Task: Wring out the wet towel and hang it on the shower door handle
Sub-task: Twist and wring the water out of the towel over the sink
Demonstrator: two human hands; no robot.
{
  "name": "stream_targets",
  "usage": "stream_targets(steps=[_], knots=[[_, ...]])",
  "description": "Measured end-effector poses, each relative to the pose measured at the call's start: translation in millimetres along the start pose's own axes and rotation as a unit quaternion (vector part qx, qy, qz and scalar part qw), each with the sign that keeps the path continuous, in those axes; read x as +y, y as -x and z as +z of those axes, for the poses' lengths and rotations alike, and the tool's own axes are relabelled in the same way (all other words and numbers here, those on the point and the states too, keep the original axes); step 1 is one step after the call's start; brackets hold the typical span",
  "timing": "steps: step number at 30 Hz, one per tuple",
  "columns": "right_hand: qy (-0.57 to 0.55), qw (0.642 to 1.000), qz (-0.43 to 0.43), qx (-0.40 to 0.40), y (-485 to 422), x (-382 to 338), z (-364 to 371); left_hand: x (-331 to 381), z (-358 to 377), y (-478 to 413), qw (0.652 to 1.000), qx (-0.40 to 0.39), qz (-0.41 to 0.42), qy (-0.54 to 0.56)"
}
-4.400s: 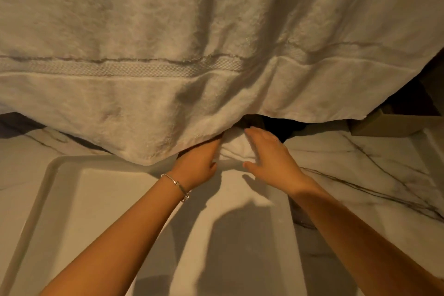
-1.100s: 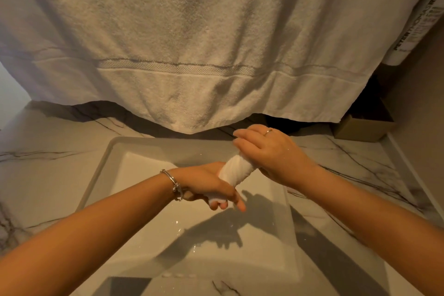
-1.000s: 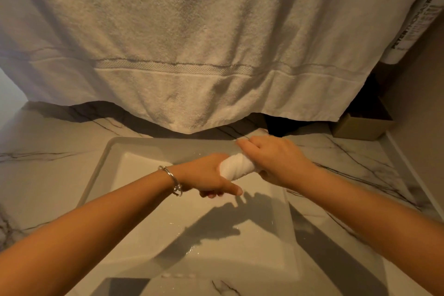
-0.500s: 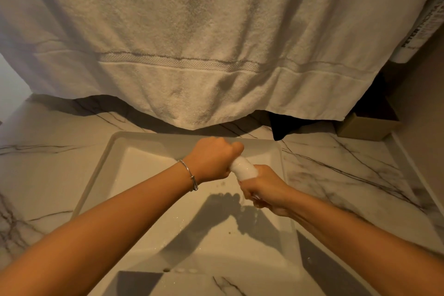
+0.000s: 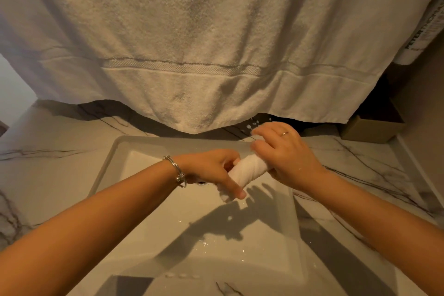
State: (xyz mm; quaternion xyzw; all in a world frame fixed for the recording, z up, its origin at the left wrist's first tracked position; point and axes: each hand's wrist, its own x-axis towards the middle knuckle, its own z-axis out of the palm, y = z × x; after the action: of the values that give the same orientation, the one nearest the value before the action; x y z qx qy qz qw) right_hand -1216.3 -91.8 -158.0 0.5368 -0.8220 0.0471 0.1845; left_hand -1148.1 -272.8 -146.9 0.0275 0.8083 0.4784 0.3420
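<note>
Left hand (image 5: 211, 170) and right hand (image 5: 286, 156) gripping ends of small white rolled wet towel (image 5: 247, 169) above rectangular white sink (image 5: 108, 166); soft, sodden, likely slippery.

A white tube (image 5: 422, 33) at the upper right edge bears dark lettering reading "PETER"; the rest is unreadable.
</note>
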Motion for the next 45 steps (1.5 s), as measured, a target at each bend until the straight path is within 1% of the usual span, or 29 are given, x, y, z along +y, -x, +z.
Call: stream_targets(steps=[1, 2, 3, 4, 5, 7, 8, 10, 12, 14, 16, 18, 21, 23, 25, 26, 29, 37, 45], knots=[[0.002, 0.999, -0.030, 0.041, -5, 0, -4, 0, 2, 1, 0.999, -0.008, 0.009, 0.031], [0.001, 0.997, -0.053, 0.063, -9, 0, -7, -2, 5, -1, 0.997, -0.023, 0.010, 0.076], [0.001, 0.996, -0.065, 0.058, -13, 1, -9, -4, 8, -2, 0.991, -0.039, 0.000, 0.126], [-0.002, 0.998, -0.060, 0.022, -15, 2, -11, -5, 12, -4, 0.988, -0.041, -0.008, 0.152], [-0.007, 0.999, -0.038, -0.032, -16, 3, -13, -4, 14, -6, 0.990, -0.018, -0.010, 0.142], [-0.011, 0.989, 0.028, -0.144, -13, 2, -11, -4, 13, -10, 0.995, 0.090, 0.002, 0.033], [-0.017, 0.983, 0.058, -0.176, -10, 0, -6, -4, 11, -12, 0.987, 0.149, 0.023, -0.049], [-0.070, 0.974, 0.119, -0.179, -7, -7, 4, -4, 7, -14, 0.946, 0.242, 0.077, -0.203], [-0.156, 0.954, 0.192, -0.171, -7, -12, 12, -8, 5, -19, 0.903, 0.296, 0.100, -0.296], [-0.243, 0.917, 0.271, -0.163, -5, -18, 21, -10, 4, -24, 0.866, 0.325, 0.102, -0.366], [-0.331, 0.865, 0.348, -0.143, -2, -25, 29, -11, 2, -29, 0.835, 0.332, 0.098, -0.428], [-0.410, 0.809, 0.403, -0.124, 0, -33, 35, -9, 1, -32, 0.815, 0.325, 0.105, -0.468], [-0.498, 0.725, 0.464, -0.107, 3, -41, 39, -8, -1, -37, 0.802, 0.315, 0.109, -0.496], [-0.541, 0.675, 0.492, -0.100, 5, -45, 40, -8, -1, -39, 0.800, 0.312, 0.111, -0.501], [-0.569, 0.641, 0.507, -0.092, 5, -48, 41, -8, 0, -41, 0.798, 0.310, 0.110, -0.505], [-0.576, 0.631, 0.512, -0.088, 5, -49, 41, -8, 0, -42, 0.797, 0.311, 0.109, -0.506], [-0.586, 0.618, 0.519, -0.076, 3, -51, 41, -8, -2, -43, 0.793, 0.315, 0.106, -0.511], [-0.593, 0.609, 0.521, -0.072, 1, -51, 43, -8, -5, -43, 0.782, 0.321, 0.110, -0.522], [-0.596, 0.605, 0.524, -0.071, 2, -53, 45, -10, -5, -43, 0.787, 0.317, 0.104, -0.519]])
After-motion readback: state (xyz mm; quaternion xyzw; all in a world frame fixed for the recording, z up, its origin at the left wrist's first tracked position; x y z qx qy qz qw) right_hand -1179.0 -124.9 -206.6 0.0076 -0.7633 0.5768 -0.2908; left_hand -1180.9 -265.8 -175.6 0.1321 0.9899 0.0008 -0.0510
